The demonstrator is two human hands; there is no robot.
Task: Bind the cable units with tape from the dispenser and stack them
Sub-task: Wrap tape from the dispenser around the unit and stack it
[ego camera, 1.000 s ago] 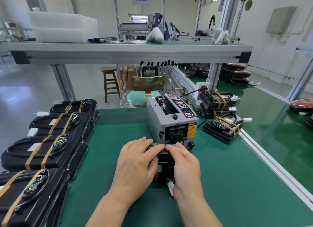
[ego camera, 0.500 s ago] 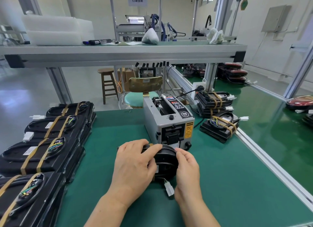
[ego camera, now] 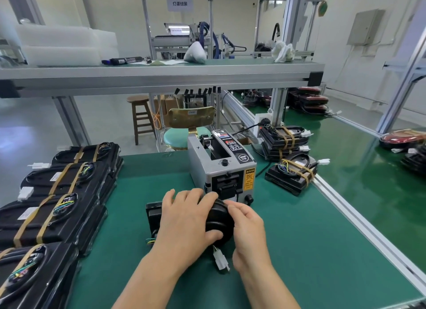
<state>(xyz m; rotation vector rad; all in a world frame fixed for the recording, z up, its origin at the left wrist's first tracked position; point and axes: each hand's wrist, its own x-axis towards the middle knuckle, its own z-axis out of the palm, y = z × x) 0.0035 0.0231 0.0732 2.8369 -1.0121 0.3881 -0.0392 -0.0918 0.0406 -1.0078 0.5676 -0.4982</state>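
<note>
Seemingly to turn its rim toward the tape slot, the black cable unit is tilted up on edge on the green mat. The left hand is clamped over its top and the thumb is hooked on the near face. The right hand pinches the rim at the side, probably pressing tape down, though no strip shows. Just beyond the grip stands the tape dispenser, its mouth facing the hands so that a cut piece is close to reach. Below the grip the unit's white connector dangles onto the mat. Left of the grip lie stacks of bound units, and beyond it to the right are a few more bound units. No bin holds any of them. What the dispenser's open top holds is hard to make out.
</note>
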